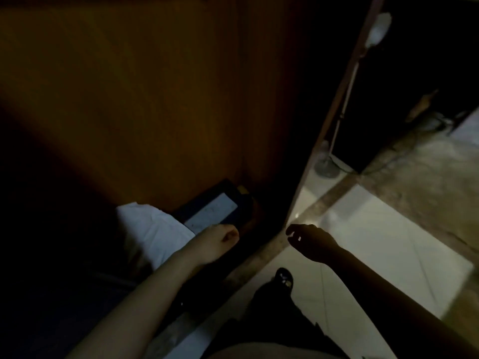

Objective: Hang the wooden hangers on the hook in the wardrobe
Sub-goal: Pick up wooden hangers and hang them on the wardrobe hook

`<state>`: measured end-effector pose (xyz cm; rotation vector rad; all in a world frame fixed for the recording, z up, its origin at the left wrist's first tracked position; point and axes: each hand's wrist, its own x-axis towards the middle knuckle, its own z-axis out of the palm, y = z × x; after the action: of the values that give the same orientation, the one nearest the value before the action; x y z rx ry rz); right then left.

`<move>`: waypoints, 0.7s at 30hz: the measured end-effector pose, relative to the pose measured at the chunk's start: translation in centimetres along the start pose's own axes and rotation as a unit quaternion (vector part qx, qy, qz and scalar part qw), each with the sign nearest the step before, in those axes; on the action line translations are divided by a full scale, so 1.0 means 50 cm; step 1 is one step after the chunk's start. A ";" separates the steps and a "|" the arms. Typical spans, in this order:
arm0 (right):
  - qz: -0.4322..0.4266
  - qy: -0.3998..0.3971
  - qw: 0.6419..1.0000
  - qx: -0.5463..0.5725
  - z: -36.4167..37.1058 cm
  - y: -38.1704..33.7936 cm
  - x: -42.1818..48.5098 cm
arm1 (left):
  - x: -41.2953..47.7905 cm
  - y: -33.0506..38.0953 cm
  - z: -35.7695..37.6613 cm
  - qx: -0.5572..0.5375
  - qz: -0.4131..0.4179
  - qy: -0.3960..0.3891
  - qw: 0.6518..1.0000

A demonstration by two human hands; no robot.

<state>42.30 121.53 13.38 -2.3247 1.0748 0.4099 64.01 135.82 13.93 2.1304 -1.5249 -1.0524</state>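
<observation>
Left grip is curled into a loose fist at lower centre, holding nothing visible; right grip, a dark silhouette beside it, has fingers half-spread and empty. No hangers can be made out in the dim wardrobe filling the upper left, above a white cloth and dark flat box.

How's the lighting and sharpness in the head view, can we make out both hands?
Head view: wardrobe interior underexposed, floor tiles glare-bright; left hand lit, looks curled; right hand a backlit silhouette; overall soft, wide-angle bend along the door edge.
</observation>
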 end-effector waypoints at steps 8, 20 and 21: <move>0.209 -0.077 0.967 0.126 0.210 0.217 -0.201 | -0.024 0.003 0.227 0.020 -0.049 -0.124 0.991; 0.383 -0.120 0.864 0.304 0.388 0.482 -0.512 | 0.005 0.117 0.524 -0.010 -0.162 -0.265 0.951; 0.385 -0.130 0.860 0.308 0.391 0.502 -0.531 | 0.012 0.138 0.539 0.000 -0.167 -0.262 0.951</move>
<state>5.18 135.68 1.64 -1.1782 1.6677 0.5437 40.09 136.87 -0.26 2.2759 -1.3771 -1.8545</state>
